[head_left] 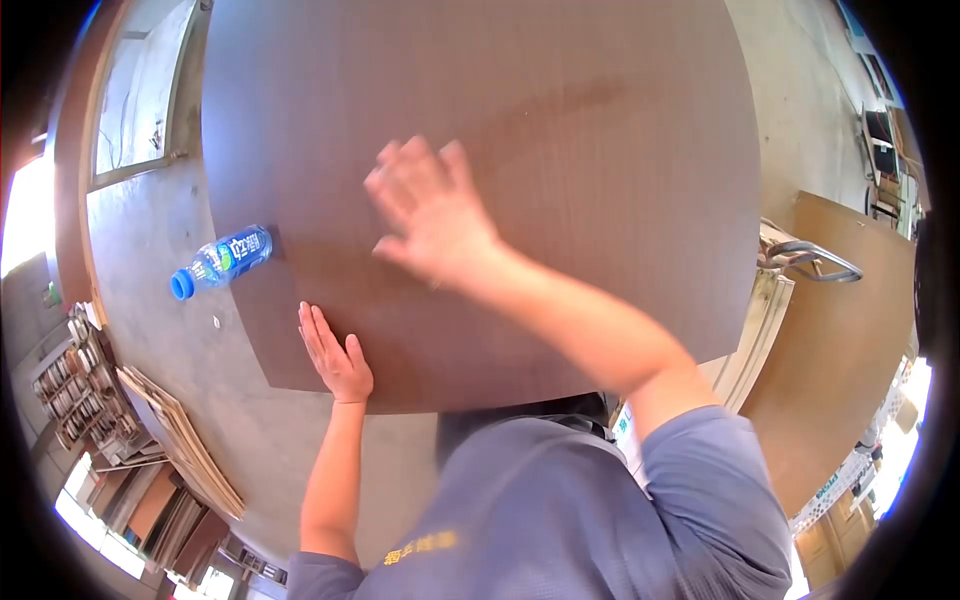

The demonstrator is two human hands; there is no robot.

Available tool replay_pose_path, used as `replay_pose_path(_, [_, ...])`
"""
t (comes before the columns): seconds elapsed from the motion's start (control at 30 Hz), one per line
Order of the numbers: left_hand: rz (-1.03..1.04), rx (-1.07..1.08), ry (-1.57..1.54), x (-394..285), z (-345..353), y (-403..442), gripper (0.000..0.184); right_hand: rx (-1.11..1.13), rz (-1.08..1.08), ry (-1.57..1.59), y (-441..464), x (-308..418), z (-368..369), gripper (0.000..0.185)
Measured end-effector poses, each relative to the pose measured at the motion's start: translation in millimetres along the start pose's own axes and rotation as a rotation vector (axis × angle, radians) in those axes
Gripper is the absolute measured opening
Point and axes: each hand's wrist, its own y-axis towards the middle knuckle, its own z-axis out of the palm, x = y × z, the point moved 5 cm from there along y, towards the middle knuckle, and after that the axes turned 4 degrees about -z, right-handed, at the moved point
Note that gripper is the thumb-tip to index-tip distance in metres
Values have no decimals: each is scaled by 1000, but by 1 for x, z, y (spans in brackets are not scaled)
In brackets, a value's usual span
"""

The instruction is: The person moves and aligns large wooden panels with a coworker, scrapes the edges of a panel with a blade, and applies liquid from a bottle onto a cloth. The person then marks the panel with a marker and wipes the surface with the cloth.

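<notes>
A large dark brown wood-grain board or tabletop (600, 230) fills the middle of the head view. Near its front left edge, my left hand (338, 358) lies flat on the surface with fingers stretched out and nothing held. My right hand (435, 218) is over the middle left of the board, smeared by motion. Its fingers are spread, and no object shows in it; whether the palm touches the surface I cannot tell. A darker streak marks the board beyond this hand. Upright at the left edge stands a clear plastic bottle (232, 258) with a blue cap and blue label.
Wooden strips (765, 335) and a bent metal bar (815, 258) are at the right, beside a lighter brown panel (835, 370). Thin boards (180, 435) lean at the lower left, near a rack of stacked pieces (85, 385). The floor (150, 240) is grey.
</notes>
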Motion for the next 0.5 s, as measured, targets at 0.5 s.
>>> replay_pose_path(0.5, [-20, -23, -33, 2, -1, 3, 67, 10, 430, -289, 53, -250, -81, 96])
